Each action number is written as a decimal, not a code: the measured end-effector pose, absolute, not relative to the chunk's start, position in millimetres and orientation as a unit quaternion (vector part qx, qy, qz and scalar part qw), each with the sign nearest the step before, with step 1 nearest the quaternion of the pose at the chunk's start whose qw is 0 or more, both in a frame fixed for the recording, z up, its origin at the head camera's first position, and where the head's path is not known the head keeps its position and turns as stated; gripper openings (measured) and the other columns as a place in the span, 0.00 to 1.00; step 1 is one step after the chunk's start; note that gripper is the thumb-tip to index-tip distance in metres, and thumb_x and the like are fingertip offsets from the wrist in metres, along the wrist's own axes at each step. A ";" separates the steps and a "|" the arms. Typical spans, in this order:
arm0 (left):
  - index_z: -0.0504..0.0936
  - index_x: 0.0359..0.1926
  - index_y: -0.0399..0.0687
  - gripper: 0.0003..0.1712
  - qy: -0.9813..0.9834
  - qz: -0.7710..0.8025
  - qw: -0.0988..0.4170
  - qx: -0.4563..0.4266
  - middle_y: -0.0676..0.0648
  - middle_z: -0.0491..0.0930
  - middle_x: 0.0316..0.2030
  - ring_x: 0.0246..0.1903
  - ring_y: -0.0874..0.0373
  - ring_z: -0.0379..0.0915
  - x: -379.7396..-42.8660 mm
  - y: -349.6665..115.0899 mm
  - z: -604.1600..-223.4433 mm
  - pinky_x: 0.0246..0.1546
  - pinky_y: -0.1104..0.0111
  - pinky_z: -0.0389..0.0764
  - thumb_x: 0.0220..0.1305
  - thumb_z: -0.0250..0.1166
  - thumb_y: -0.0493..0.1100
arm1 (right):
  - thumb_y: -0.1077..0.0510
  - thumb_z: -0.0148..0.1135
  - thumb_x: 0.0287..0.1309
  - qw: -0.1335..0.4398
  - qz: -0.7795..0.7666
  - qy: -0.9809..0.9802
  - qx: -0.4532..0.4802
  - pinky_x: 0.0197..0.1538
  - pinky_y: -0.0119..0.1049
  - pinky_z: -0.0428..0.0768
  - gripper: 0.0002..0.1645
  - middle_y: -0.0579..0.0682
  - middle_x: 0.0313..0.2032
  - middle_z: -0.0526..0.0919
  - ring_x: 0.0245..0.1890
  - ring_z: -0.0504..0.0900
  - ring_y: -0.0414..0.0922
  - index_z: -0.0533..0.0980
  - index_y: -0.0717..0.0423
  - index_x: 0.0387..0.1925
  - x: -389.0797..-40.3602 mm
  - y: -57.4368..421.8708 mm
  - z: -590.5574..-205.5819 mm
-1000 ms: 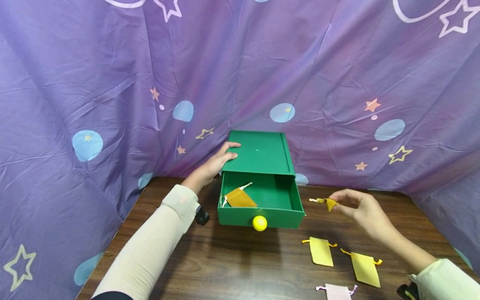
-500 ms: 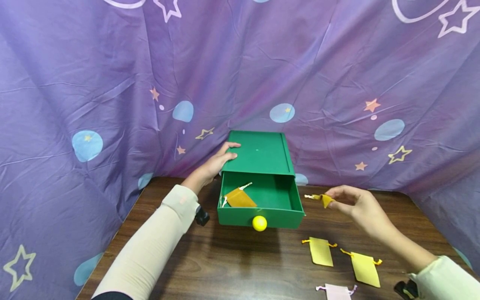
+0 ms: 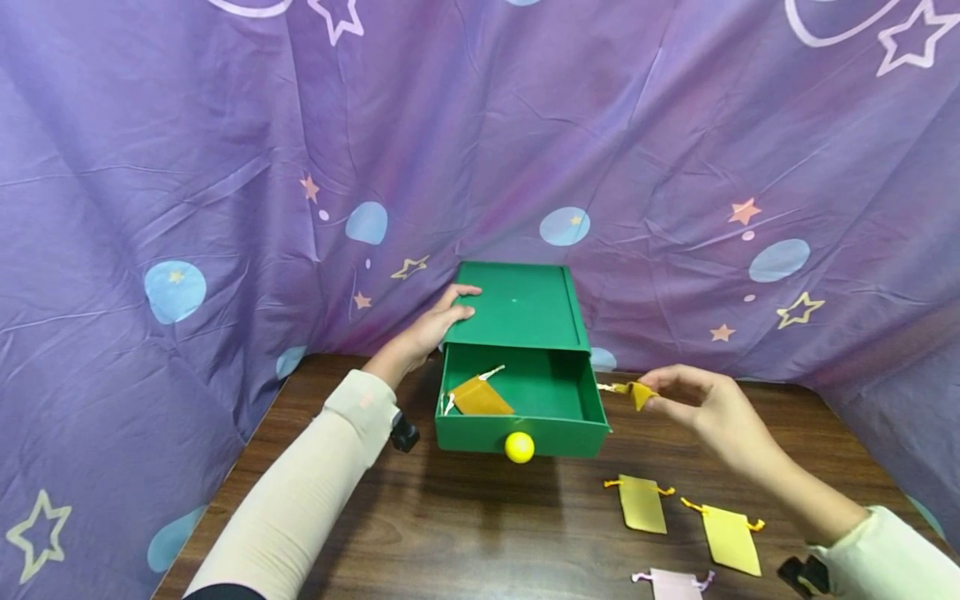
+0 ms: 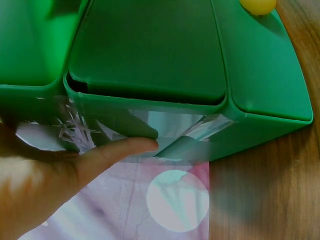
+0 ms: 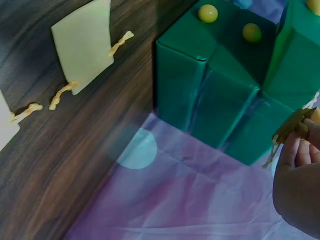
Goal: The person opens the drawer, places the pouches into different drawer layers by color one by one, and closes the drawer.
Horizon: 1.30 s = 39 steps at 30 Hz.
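Note:
A green box of stacked drawers [image 3: 525,304] stands on the table, its top drawer [image 3: 480,435] pulled out and a yellow knob [image 3: 519,447] on the front. My left hand [image 3: 427,327] rests on the box's left side and top edge; in the left wrist view the thumb [image 4: 127,148] lies straight along the taped side. Just right of the drawer, my right hand [image 3: 716,417] pinches a mustard-yellow drawstring pouch [image 3: 640,394] between thumb and fingers, its pale cord end pointing at the drawer's right wall. Inside the drawer, at the left, lies an orange-yellow drawstring pouch [image 3: 480,396] with white cords.
On the table's right lie a yellow pouch [image 3: 642,504], another yellow pouch [image 3: 731,540] and a pale pink pouch [image 3: 675,585], partly cut off. A purple patterned cloth [image 3: 450,150] hangs behind the wooden table [image 3: 420,533].
My right hand has moved left and slightly up with the mustard-yellow pouch, bringing it closer to the drawer. The left hand and the box have stayed put.

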<state>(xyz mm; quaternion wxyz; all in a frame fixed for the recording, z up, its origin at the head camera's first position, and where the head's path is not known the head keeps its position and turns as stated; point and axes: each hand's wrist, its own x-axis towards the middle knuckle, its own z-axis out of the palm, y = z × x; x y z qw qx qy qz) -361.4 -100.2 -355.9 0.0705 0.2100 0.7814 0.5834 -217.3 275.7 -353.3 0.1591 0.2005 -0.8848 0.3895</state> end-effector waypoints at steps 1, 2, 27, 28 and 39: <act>0.63 0.75 0.53 0.28 0.781 0.583 0.071 0.211 0.44 0.52 0.79 0.75 0.42 0.53 -361.4 -100.2 -355.8 0.75 0.46 0.51 0.78 0.50 0.46 | 0.66 0.75 0.56 0.157 0.393 -0.883 0.202 0.45 0.20 0.78 0.14 0.45 0.41 0.90 0.42 0.83 0.28 0.86 0.55 0.45 -217.1 274.0 -352.2; 0.63 0.75 0.53 0.28 0.781 0.583 0.071 0.212 0.44 0.52 0.79 0.75 0.42 0.53 -361.4 -100.2 -355.9 0.75 0.46 0.51 0.78 0.50 0.46 | 0.66 0.75 0.56 0.155 0.397 -0.881 0.204 0.44 0.21 0.79 0.14 0.45 0.40 0.90 0.42 0.84 0.29 0.86 0.55 0.45 -217.0 272.1 -350.9; 0.64 0.75 0.54 0.27 0.778 0.589 0.075 0.204 0.44 0.52 0.79 0.73 0.41 0.54 -361.5 -98.9 -356.5 0.75 0.46 0.52 0.78 0.50 0.46 | 0.70 0.72 0.57 0.114 0.451 -0.850 0.248 0.39 0.30 0.85 0.13 0.53 0.40 0.89 0.37 0.86 0.36 0.85 0.60 0.45 -216.2 231.3 -332.7; 0.64 0.75 0.54 0.27 0.778 0.590 0.075 0.203 0.44 0.52 0.79 0.73 0.42 0.54 -361.3 -98.8 -356.4 0.74 0.46 0.53 0.78 0.50 0.46 | 0.70 0.72 0.57 0.110 0.456 -0.847 0.251 0.39 0.30 0.85 0.13 0.53 0.40 0.89 0.38 0.86 0.37 0.85 0.61 0.45 -216.3 229.6 -332.4; 0.63 0.75 0.53 0.28 0.781 0.586 0.073 0.204 0.43 0.53 0.78 0.70 0.41 0.59 -359.8 -99.7 -354.5 0.73 0.47 0.56 0.78 0.50 0.46 | 0.69 0.73 0.56 0.114 0.436 -0.857 0.249 0.41 0.28 0.84 0.14 0.52 0.40 0.89 0.41 0.85 0.36 0.86 0.58 0.44 -219.1 217.9 -329.4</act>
